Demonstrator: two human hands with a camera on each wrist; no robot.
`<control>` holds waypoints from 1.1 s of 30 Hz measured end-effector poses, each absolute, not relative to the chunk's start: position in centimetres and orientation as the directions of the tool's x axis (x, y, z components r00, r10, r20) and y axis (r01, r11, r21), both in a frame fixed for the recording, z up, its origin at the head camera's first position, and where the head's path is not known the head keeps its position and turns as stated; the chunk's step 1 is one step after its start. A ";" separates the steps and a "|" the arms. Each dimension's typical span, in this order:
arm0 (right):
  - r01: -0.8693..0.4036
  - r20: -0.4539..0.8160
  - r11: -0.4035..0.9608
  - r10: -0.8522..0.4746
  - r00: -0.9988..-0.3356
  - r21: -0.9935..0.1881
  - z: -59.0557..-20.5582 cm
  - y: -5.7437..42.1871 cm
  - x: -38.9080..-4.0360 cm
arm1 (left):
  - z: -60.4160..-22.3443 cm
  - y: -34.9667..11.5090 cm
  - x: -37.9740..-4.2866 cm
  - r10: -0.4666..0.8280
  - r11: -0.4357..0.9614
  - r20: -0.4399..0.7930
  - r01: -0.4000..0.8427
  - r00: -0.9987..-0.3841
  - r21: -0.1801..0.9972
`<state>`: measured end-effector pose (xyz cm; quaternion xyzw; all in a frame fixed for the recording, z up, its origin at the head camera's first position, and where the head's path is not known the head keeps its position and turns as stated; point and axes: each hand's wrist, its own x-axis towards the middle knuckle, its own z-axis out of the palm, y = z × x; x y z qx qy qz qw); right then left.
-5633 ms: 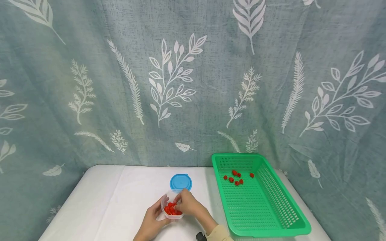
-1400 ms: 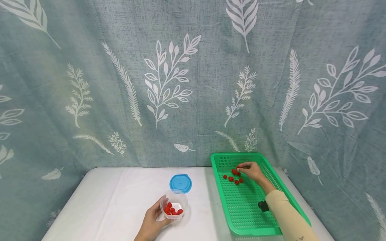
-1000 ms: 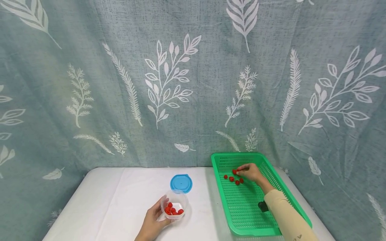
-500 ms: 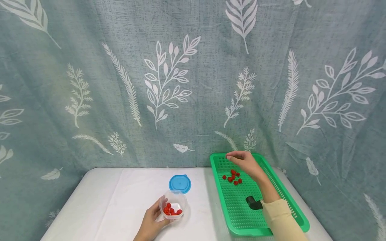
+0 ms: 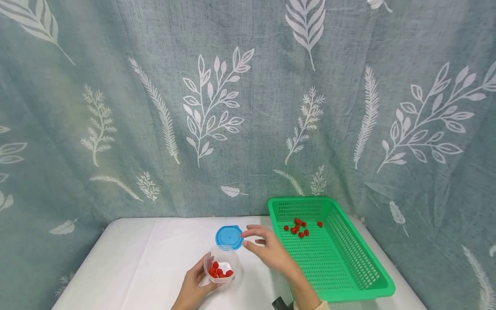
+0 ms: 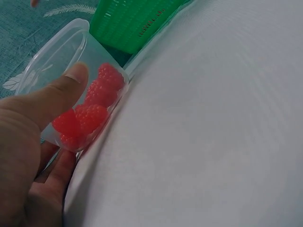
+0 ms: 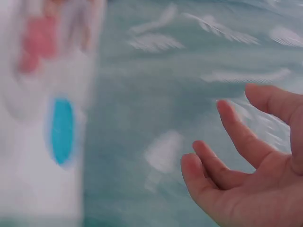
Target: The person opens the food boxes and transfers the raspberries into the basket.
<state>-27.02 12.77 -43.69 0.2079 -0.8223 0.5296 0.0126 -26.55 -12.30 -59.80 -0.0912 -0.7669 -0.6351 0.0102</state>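
My left hand [image 5: 194, 282] grips a clear plastic tub [image 5: 221, 259] by its left side, thumb low on the wall and fingers around the other side. Several red raspberries [image 6: 102, 92] lie in the tub's bottom, seen through its wall in the left wrist view. My right hand [image 5: 267, 250] hovers to the right of the tub, fingers spread and loosely bent, holding nothing. Its fingertips overlap the right edge of a round blue lid [image 5: 228, 237], which lies on the white cloth just behind the tub.
A green perforated basket [image 5: 329, 275] stands on the right side of the white-covered table [image 5: 135, 258], with several raspberries [image 5: 297, 228] near its back end. A leaf-patterned curtain [image 5: 155, 129] hangs behind the table.
My right hand went from the tub to the basket, set a raspberry among the others, then lifted and swung left to beside the tub. My left hand has kept its grip.
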 end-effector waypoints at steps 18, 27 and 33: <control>-0.273 0.164 0.467 -0.260 -0.951 -0.841 -54.2 4.8 -29.8 | -60.1 -12.5 -26.5 0.109 0.152 0.168 0.184 -0.980 0.971; -0.262 0.140 0.671 -0.231 -0.963 -0.693 -54.4 3.2 -30.9 | -60.0 -13.0 -26.4 0.130 0.156 0.170 0.189 -0.977 0.969; -0.245 0.116 0.728 -0.224 -0.968 -0.640 -54.1 3.5 -31.3 | -60.1 -12.8 -26.7 0.167 0.151 0.163 0.189 -0.972 0.970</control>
